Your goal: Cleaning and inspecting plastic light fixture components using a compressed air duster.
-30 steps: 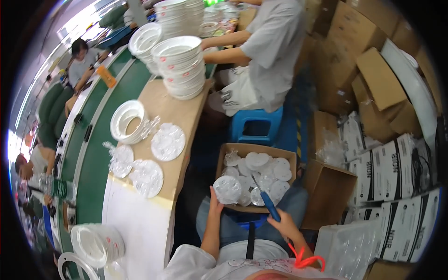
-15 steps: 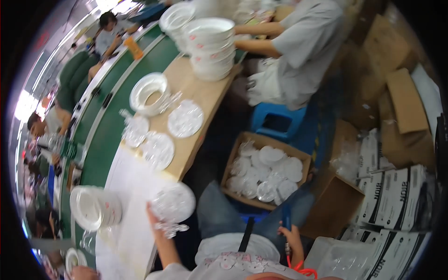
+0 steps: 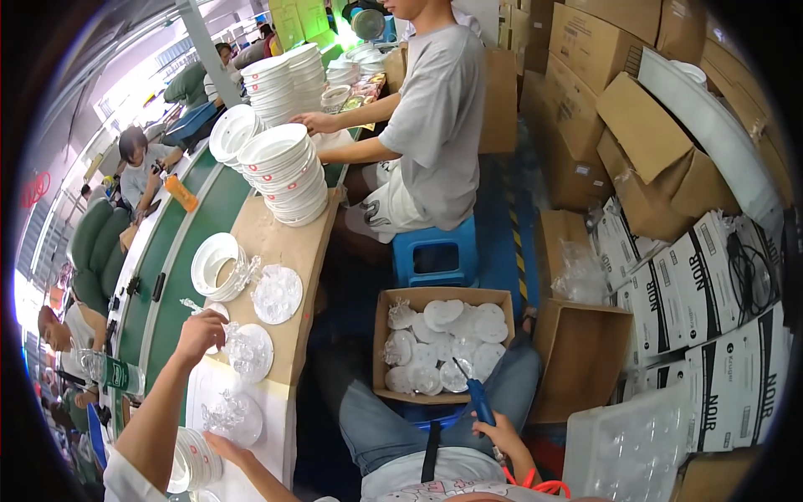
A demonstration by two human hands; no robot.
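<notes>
Blue screwdriver [image 3: 478,402] in right hand [image 3: 495,435]; left hand [image 3: 199,335] on bagged disc [image 3: 249,351]

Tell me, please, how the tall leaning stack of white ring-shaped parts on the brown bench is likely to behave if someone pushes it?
The stack of white rings already leans to one side, so a push would probably topple it. The pieces look like thin moulded plastic, so likely light and stiff. It stands close to the brown bench edge, so some might fall off.
</notes>
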